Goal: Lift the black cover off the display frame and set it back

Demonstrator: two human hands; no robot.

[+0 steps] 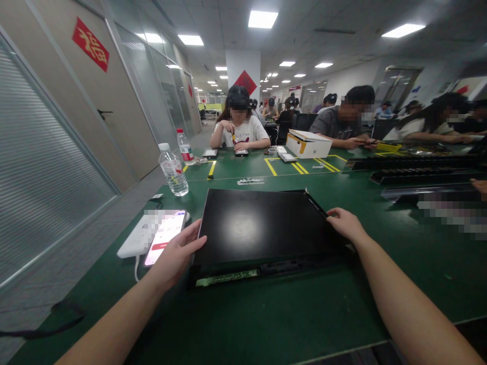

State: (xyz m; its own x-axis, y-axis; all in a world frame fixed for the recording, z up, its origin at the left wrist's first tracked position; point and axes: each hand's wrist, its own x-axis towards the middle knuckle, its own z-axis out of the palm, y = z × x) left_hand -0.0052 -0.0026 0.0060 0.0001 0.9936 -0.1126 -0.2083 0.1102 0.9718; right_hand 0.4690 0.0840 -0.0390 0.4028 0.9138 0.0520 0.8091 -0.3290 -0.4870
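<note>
A glossy black rectangular panel (274, 223) is at the near middle of the dark-green counter (297, 314), left hand (180, 251) and right hand (346, 225) clasping opposite sides. Farther left stands a clear, white-capped plastic bottle (173, 172); beyond, a beige door (89, 91).

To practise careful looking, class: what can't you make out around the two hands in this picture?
In the head view:
Black display panel: underside, hidden by the panel itself.
Left hand: some fingertips, hidden behind the panel.
Right hand: some fingers, hidden by the hand itself.
White slab: partly covered by smartphone and pixelation.
Nearer water bottle: label print, too small and blurred.
Co-worker's hand: cut off by right edge.
</note>
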